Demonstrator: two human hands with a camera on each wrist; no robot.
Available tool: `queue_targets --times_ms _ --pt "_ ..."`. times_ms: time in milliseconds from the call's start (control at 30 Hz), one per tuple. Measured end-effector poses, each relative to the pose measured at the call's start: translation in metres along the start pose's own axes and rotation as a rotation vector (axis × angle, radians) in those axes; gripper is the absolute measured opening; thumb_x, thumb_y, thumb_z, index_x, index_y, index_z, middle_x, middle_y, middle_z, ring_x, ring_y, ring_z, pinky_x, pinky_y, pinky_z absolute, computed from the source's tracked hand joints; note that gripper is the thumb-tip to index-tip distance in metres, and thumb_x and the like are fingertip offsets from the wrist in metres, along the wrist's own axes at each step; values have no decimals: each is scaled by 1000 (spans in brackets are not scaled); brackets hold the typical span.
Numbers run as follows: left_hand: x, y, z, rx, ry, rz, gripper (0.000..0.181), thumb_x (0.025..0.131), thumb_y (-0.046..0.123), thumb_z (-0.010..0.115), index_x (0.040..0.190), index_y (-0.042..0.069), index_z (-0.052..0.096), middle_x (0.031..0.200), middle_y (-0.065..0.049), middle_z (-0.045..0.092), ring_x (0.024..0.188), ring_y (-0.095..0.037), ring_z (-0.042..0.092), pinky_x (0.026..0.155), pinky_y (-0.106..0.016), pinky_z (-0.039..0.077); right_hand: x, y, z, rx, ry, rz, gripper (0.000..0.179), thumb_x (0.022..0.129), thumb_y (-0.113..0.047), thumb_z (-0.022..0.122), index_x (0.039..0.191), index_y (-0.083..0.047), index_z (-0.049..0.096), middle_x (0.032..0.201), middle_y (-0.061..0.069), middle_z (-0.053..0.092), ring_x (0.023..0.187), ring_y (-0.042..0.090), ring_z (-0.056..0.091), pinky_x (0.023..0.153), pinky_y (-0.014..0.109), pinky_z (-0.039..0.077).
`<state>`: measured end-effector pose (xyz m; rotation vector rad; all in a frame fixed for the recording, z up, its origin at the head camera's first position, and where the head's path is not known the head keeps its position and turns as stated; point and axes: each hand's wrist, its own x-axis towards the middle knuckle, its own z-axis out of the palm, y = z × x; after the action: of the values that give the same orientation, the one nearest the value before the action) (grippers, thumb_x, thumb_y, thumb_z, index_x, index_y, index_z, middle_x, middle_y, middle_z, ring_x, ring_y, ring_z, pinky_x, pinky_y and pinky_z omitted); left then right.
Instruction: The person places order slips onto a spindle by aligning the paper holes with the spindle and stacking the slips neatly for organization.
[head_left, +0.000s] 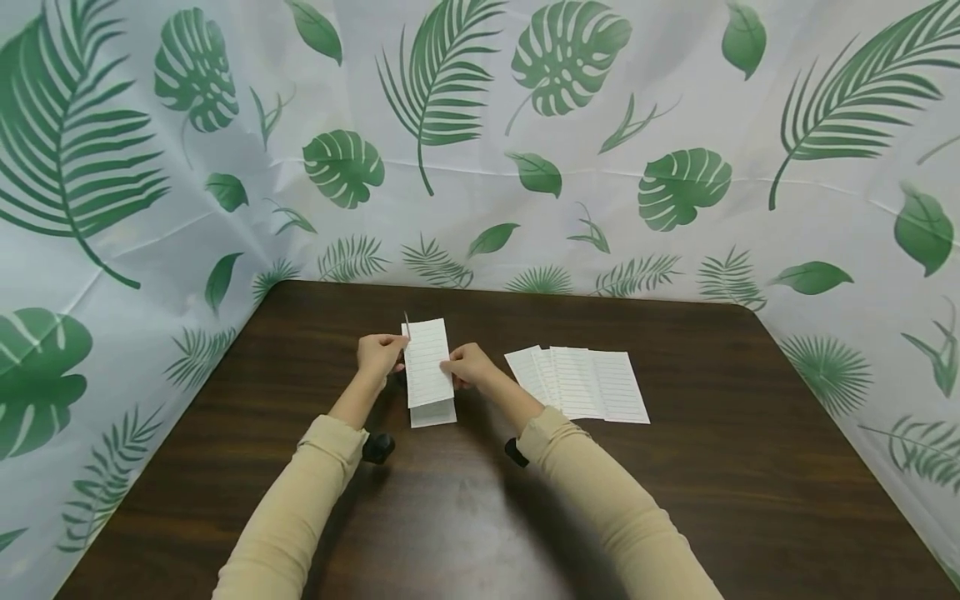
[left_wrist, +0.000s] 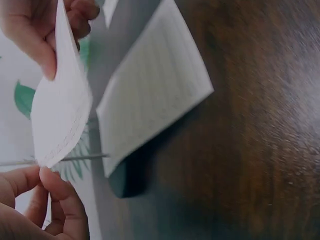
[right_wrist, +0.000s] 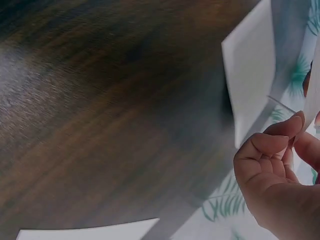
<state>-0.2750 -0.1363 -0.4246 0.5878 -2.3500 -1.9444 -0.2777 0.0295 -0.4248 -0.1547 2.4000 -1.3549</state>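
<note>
A white lined sheet (head_left: 427,360) is held up between both hands, with a row of small holes along one edge in the left wrist view. My left hand (head_left: 377,354) pinches its left edge near the top corner. On the opposite edge, my right hand (head_left: 471,367) grips it between thumb and fingers. A thin grey metal rod (left_wrist: 82,158) runs past the sheet's corner by the left fingertips and reaches a second lined sheet (left_wrist: 155,85). In the head view, that second sheet shows below the first, partly hidden by it.
Several overlapping lined sheets (head_left: 618,387) lie to the right on the dark wooden table (head_left: 720,500). A leaf-patterned white curtain (head_left: 465,208) hangs behind the table and at both sides. Dark wrist devices (head_left: 378,448) sit below both forearms.
</note>
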Motion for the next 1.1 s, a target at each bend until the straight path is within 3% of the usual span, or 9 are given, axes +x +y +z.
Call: queue_targets --times_ms 167,267,433,733,1100 --pt "5 -11 1 135 -10 -44 28 89 19 62 107 -1 68 108 -14 62 65 -9 51 51 -13 46 3 12 4 -23 -20 40 20 92 -9 57 82 5 66 51 1 50 43 8 43 40 16 30" --pt "7 -17 2 186 -3 -38 26 87 18 65 103 -2 70 100 -11 64 59 -7 47 48 -15 42 3 18 5 -42 -52 73 21 92 -10 58 91 7 69 53 0 53 44 8 46 39 16 30" --pt "8 -21 4 274 28 -10 23 83 16 69 96 -2 72 84 -9 66 48 -7 40 42 -18 33 3 22 7 -79 -63 99 20 90 -12 61 86 5 71 52 -1 56 44 9 46 38 18 30" --pt "6 -23 9 448 66 -15 20 85 20 67 92 3 74 73 -9 70 44 -7 46 39 -19 37 4 20 9 -204 -35 94 22 90 -13 63 78 4 70 48 -2 54 37 7 35 37 17 28" --pt "9 -26 12 453 16 -22 20 88 19 62 96 1 70 104 -19 68 43 -4 52 46 -20 51 11 22 13 -397 0 35 32 89 -17 64 61 0 68 42 -4 48 37 8 38 37 18 32"
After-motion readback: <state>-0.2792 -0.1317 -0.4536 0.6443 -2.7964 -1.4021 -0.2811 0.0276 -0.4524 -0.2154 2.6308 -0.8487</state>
